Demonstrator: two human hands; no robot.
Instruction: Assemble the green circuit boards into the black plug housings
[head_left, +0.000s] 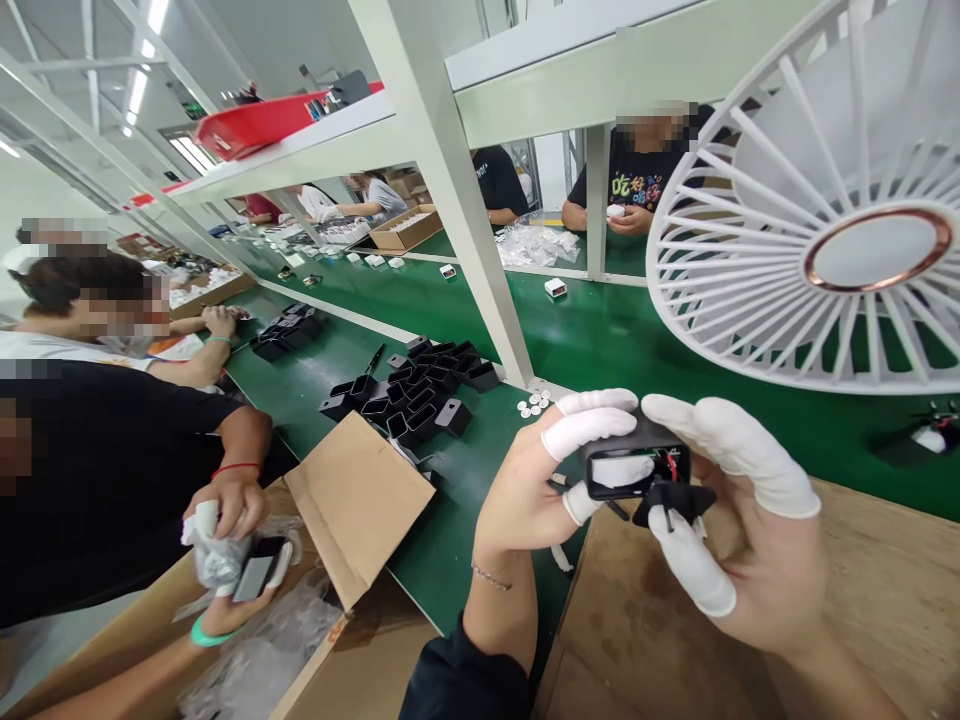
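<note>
Both of my hands wear white finger cots and hold a small black plastic housing (637, 437) above a cardboard sheet. My left hand (540, 480) grips its left side, fingers on top and thumb below. Inside the open face show a pale block, red wires and a bit of green board. My right hand (757, 530) steadies the right side, with its thumb under a black end piece (675, 502) at the opening. That piece sits tilted, partly out of the housing; its exact fit I cannot make out.
Black housings (420, 390) cluster on the green bench (480, 440), beside several white discs (534, 404). A white fan (817, 210) stands close at right. An open carton (360, 500) and a co-worker's hands (232, 540) are at left. A shelf post (457, 190) rises ahead.
</note>
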